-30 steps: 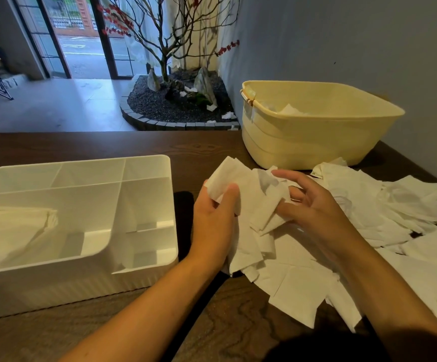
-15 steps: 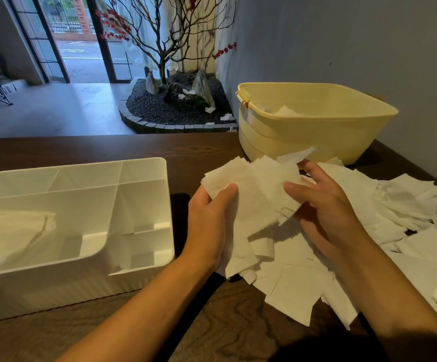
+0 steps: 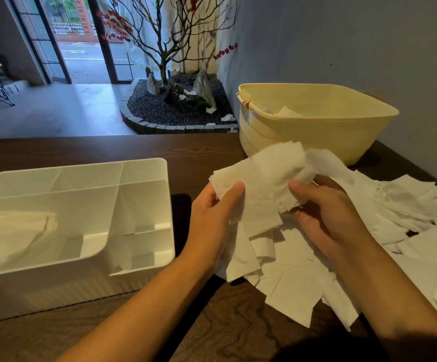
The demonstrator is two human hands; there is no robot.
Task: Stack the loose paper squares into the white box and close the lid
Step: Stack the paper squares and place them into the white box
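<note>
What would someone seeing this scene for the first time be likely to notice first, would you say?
Probably the two hands in the centre, the left hand and right hand together gripping a bunch of paper squares above the wooden table. To the right, a wide scatter of loose paper squares spreads below a yellow tub. On the left sits the open white box, a small stack of paper already in its big compartment.

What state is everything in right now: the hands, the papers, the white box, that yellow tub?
Left hand: gripping a bunch of paper squares, thumb on top.
Right hand: fingers curled on the same bunch.
Loose paper pile: scattered on the table.
White box: open, no lid visible; a paper stack in its large compartment.
Yellow tub: upright, some paper inside.
</note>
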